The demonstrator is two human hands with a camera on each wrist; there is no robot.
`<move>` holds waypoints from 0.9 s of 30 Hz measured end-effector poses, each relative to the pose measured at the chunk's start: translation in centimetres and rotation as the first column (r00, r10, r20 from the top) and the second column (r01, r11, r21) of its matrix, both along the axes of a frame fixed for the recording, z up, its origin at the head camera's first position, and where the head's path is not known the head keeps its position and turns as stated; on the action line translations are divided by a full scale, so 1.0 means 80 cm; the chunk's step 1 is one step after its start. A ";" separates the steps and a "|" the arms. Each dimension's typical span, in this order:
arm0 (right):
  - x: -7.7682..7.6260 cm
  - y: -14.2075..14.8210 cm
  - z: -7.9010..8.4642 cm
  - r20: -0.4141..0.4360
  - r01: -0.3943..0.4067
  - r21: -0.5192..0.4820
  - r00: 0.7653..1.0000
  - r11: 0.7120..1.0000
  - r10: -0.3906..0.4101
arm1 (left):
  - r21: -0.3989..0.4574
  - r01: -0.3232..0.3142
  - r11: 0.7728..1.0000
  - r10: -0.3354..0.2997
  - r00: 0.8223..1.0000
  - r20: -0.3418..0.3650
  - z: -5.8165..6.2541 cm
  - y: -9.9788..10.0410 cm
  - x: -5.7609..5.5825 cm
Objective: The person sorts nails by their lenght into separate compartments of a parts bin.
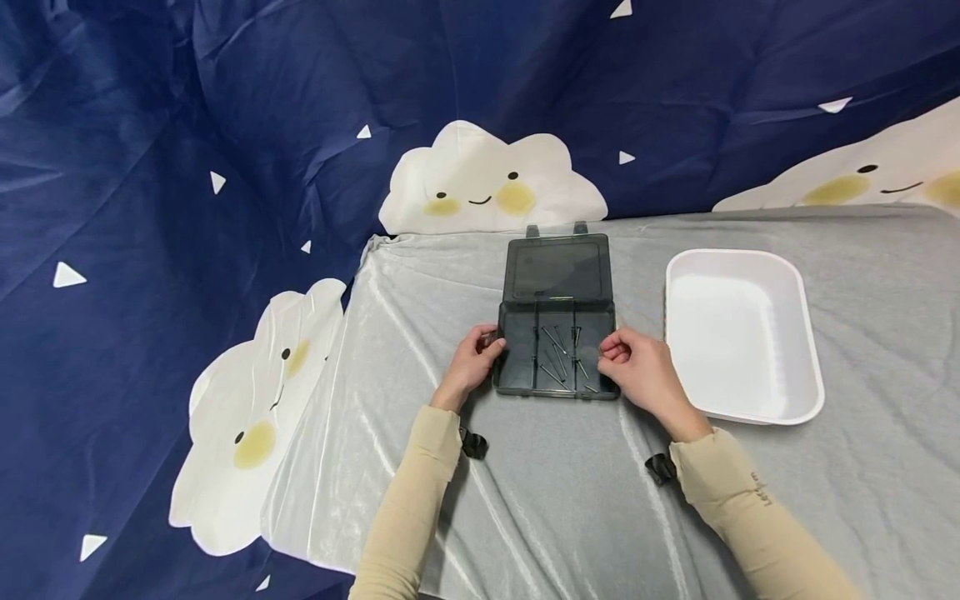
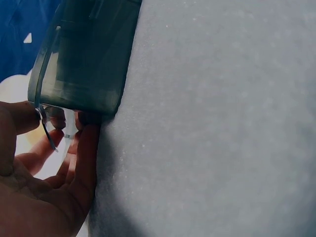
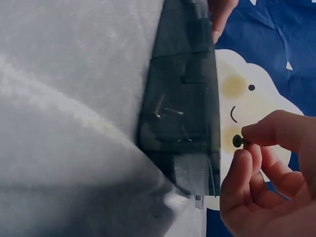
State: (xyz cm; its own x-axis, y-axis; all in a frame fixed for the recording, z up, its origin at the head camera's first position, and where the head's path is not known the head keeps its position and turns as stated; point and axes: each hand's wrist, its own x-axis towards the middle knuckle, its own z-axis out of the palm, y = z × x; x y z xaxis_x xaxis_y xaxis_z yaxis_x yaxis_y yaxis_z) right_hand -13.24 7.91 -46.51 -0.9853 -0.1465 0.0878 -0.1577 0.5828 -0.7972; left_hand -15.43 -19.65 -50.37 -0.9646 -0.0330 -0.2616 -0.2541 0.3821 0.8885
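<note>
A dark see-through plastic case (image 1: 517, 371) lies with its lid (image 1: 558, 271) folded back, away from me. Thin dividers split it into compartments, and several long screws (image 1: 555, 337) lie scattered in the middle and right of it. My left hand (image 1: 471, 360) holds the left wall, thumb at the rim and fingers along the outside, as the left wrist view shows. Over the case's right side, my right hand (image 1: 647, 371) pinches a screw (image 3: 238, 141) between thumb and fingertips. Its dark round head shows in the right wrist view; most of the shank is hidden by fingers.
A white plastic tub (image 1: 738, 333) stands right of the case, close beside my right hand. Grey cloth (image 1: 555, 492) covers the table, with folds along it. Behind hangs a navy curtain (image 1: 300, 100) printed with smiling clouds.
</note>
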 end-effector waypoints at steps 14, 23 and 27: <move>0.004 -0.007 -0.011 -0.045 0.051 0.129 0.998 0.990 -0.045 | 0.031 0.065 0.997 -0.068 0.988 0.137 0.021 -0.005 -0.012; -0.012 -0.006 0.010 -0.044 0.089 0.033 0.995 0.995 -0.088 | 0.113 -0.010 0.994 -0.011 0.983 0.183 0.042 -0.009 -0.056; -0.026 -0.008 0.031 0.100 0.158 -0.150 0.985 0.976 -0.144 | 0.305 -0.243 0.921 0.184 0.960 0.210 0.028 -0.009 -0.080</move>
